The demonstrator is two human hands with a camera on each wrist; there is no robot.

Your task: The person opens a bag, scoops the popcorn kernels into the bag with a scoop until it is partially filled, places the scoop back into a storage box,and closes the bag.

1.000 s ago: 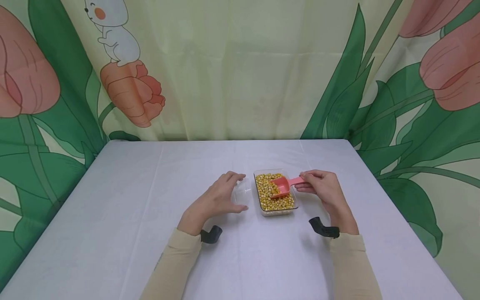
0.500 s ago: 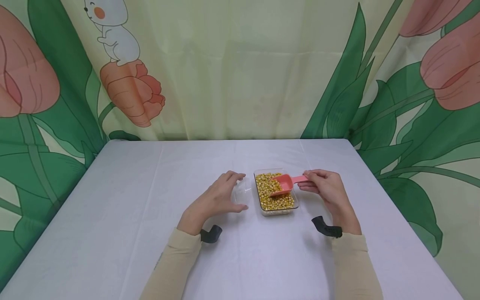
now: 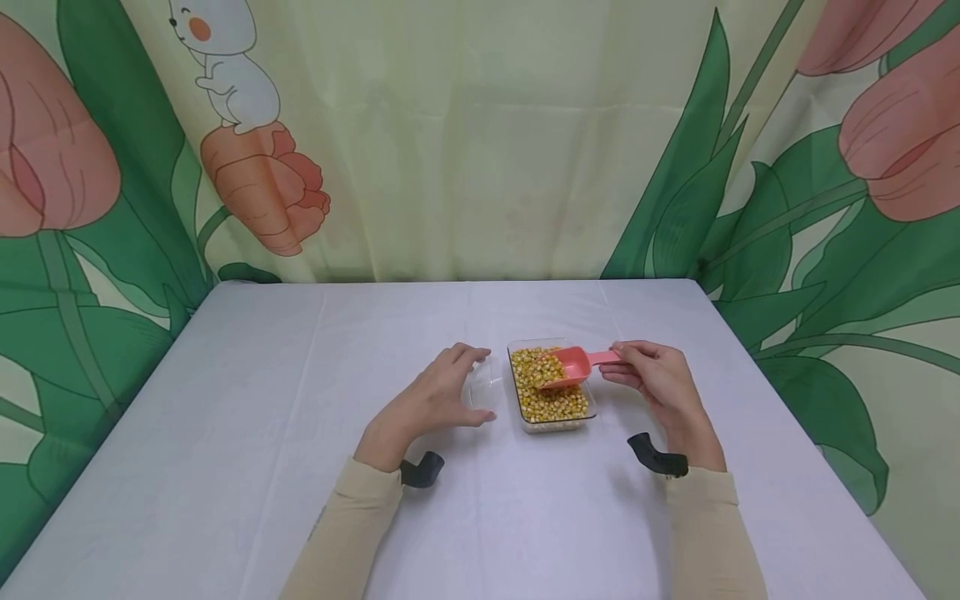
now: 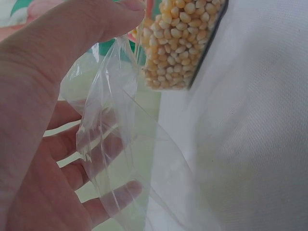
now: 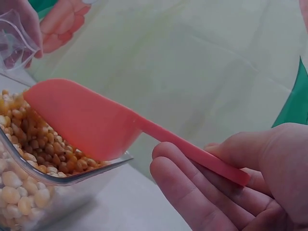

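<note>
My right hand (image 3: pixel 660 379) pinches the handle of a pink scoop (image 5: pixel 86 120) between thumb and fingers. The scoop's bowl tilts low over a clear rectangular container (image 3: pixel 551 427) filled with yellow corn kernels (image 3: pixel 551 407). Its front lip dips among the kernels, and some lie in the bowl in the head view. Left of the container, my left hand (image 3: pixel 435 396) curves round a clear plastic bag (image 4: pixel 113 130), its thumb at the bag's top edge and the other fingers spread along the far side. No kernels show inside the bag.
A white cloth covers the table (image 3: pixel 360 333). Behind it hangs a printed curtain (image 3: pixel 480 167) with tulips and a rabbit on a carrot. A black wrist mount (image 3: pixel 423 469) sits on the left wrist and another black mount (image 3: pixel 656 456) on the right.
My right hand has drawn slightly to the right with the scoop, whose bowl has shifted from the middle of the kernels toward the container's right side. The left hand and the bag have stayed in place.
</note>
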